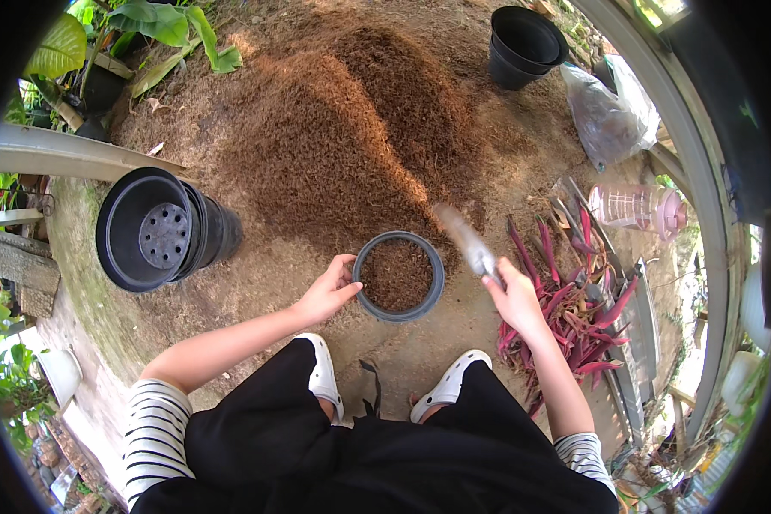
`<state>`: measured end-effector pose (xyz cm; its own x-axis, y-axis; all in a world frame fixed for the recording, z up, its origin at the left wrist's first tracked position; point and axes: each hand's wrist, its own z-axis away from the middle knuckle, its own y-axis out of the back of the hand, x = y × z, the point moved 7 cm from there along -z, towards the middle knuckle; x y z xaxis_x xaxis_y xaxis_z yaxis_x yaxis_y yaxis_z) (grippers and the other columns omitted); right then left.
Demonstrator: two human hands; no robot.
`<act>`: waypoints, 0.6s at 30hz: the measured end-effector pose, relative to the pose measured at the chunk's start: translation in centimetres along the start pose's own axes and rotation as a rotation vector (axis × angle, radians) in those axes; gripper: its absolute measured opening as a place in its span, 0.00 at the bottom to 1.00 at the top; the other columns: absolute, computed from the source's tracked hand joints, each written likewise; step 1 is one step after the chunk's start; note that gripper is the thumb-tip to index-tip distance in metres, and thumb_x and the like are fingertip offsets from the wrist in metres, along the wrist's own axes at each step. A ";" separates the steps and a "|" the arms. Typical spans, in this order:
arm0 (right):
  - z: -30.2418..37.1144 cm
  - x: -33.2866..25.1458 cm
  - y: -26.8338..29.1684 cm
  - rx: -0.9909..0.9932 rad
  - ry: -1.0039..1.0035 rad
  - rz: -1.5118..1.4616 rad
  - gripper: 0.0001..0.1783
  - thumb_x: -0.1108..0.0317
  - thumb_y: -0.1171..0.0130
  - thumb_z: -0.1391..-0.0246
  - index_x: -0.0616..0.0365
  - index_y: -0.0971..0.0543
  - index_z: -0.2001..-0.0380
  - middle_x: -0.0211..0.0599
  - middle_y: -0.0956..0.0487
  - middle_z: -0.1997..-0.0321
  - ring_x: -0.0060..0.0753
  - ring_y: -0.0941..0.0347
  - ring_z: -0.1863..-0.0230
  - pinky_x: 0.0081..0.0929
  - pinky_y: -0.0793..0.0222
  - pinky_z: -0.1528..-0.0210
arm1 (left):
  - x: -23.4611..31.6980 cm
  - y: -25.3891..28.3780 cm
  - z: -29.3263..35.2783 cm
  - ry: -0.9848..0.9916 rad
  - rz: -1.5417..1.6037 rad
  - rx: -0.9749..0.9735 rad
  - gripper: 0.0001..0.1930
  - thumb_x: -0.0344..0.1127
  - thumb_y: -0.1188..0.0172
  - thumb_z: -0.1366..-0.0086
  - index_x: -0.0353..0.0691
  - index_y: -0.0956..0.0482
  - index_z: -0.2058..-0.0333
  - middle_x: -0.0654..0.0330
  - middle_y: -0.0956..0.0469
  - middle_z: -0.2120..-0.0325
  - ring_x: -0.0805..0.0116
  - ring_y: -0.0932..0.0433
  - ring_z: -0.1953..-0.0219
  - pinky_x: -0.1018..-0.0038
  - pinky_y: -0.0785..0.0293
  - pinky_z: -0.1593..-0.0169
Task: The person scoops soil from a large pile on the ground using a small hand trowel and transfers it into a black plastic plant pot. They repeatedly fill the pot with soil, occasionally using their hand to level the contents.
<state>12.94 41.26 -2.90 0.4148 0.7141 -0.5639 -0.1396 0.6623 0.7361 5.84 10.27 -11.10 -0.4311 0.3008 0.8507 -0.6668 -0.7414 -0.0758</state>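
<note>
Black round plastic pot with a thick greyish rim (400, 316), upright on brown earthy ground (231, 295), between a broad heap of reddish-brown fibrous growing mix (334, 146) and two white perforated clogs (321, 377); similar brown mix inside, below the rim. Left hand (327, 289) at the pot's left side, thumb and fingers partly bent around the rim in a loose-looking hold. Right hand (516, 295) to the right of the pot, fingers curled closed around the handle of a small silver-coloured hand trowel (465, 237), blade angled up and leftward toward the heap, apart from the pot. Blade blurred; impossible to tell whether loaded or bare.

Likeliest trouble: mix spilled outside the pot, from an overfull or tilted blade over so narrow a mouth. Also possible: a knock of the blade's edge against the rim or the left thumb, from a swing too low or too fast. Tipping of the pot as well, given a hold at one side only and a push from the other. Some chance of brushing the right forearm (559, 377) against the pile of purple-red long-leaved plants (582, 334) close beside. Lastly, a nudge to the pot from either clog, after a careless shift of stance.
</note>
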 end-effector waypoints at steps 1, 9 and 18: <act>0.3 -0.9 -0.5 -0.231 -0.003 -0.018 0.16 0.63 0.41 0.46 0.63 0.26 0.58 0.55 0.22 0.66 0.56 0.24 0.62 0.41 0.31 0.59 | 0.1 0.1 -0.1 -0.007 -0.017 0.000 0.26 0.33 0.46 0.34 0.37 0.46 0.42 0.57 0.29 0.66 0.72 0.27 0.67 0.73 0.29 0.62; 0.5 -0.1 -1.7 -0.041 0.182 -0.057 0.15 0.65 0.39 0.48 0.63 0.23 0.60 0.49 0.23 0.68 0.47 0.25 0.67 0.34 0.31 0.62 | 0.8 0.6 -0.3 -0.018 -0.123 0.010 0.25 0.34 0.45 0.35 0.37 0.43 0.42 0.59 0.30 0.65 0.71 0.28 0.66 0.73 0.29 0.61; 0.9 -0.1 -2.9 -0.020 0.194 -0.072 0.15 0.67 0.38 0.49 0.64 0.24 0.60 0.47 0.24 0.68 0.46 0.25 0.67 0.33 0.31 0.63 | 1.8 0.4 -0.3 -0.067 -0.219 0.028 0.25 0.35 0.45 0.36 0.38 0.42 0.43 0.59 0.29 0.66 0.70 0.28 0.65 0.71 0.29 0.58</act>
<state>14.15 39.09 -4.65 0.2437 0.6939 -0.6776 -0.1344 0.7160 0.6850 4.61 10.74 -9.78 -0.2357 0.4168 0.8779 -0.7226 -0.6792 0.1285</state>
